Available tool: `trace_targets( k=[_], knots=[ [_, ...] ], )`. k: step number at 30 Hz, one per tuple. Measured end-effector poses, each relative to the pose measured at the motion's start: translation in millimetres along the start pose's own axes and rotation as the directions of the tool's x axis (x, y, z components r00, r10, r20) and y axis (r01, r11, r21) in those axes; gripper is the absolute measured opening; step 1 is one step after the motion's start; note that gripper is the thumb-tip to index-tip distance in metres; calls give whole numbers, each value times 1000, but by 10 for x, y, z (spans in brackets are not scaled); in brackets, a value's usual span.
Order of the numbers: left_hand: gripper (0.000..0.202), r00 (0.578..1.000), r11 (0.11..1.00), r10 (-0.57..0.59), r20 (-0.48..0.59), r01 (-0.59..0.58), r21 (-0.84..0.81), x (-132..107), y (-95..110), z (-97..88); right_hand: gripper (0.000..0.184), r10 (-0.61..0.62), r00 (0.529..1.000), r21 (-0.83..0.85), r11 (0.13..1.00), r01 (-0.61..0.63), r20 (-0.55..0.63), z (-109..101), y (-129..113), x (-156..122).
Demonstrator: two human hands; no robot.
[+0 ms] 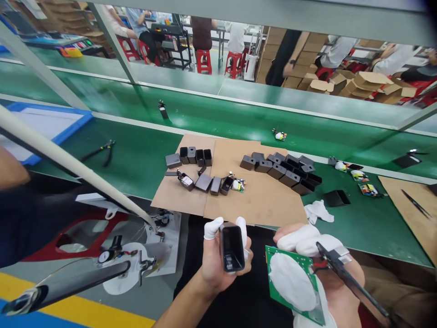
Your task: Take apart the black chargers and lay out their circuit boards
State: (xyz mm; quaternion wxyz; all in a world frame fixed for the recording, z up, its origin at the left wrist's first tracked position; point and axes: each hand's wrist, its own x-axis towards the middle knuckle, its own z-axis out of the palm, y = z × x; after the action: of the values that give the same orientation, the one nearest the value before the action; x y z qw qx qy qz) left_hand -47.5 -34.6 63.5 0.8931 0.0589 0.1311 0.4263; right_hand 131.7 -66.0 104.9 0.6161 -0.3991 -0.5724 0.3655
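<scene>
Clasping a black case around its sides, the left hand has thumb and fingers closed on the walls, its open end facing up toward the wearer, probably so the inside can be seen. To its right, well apart, the right hand grips a green circuit board along its edge, which leaves the white patch on its face untouched. A dark strip lies across those same fingers (whether pinched or merely resting there, I cannot tell). White finger covers on both hands presumably keep skin off the parts. Just beyond the left grip spreads a cardboard sheet, perhaps sparing the cases from scratches; ahead of the hand a small cluster of cases sits on it, and farther ahead, to the right, a larger group stands packed closely, likely to save room within reach. Past the right grip, a white cloth lies near a lone open case.
</scene>
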Motion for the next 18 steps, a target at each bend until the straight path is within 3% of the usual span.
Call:
trace_targets(
  k=[7, 12, 18],
  knots=[
    [51, 995, 999, 32, -96, -28, 40, 83, -117, 131, 51, 7, 1000, -38, 999, -6, 24, 168, -214, 158],
    [47, 976, 991, 78, -203, -54, 121, 138, -109, 304, 56, -68, 995, -11, 998, 69, 80, 141, -91, 146],
    [42, 952, 991, 83, -296, -47, 124, 165, -99, 389, 71, -113, 981, -85, 988, 127, 156, 53, 3, 97]
  ],
)
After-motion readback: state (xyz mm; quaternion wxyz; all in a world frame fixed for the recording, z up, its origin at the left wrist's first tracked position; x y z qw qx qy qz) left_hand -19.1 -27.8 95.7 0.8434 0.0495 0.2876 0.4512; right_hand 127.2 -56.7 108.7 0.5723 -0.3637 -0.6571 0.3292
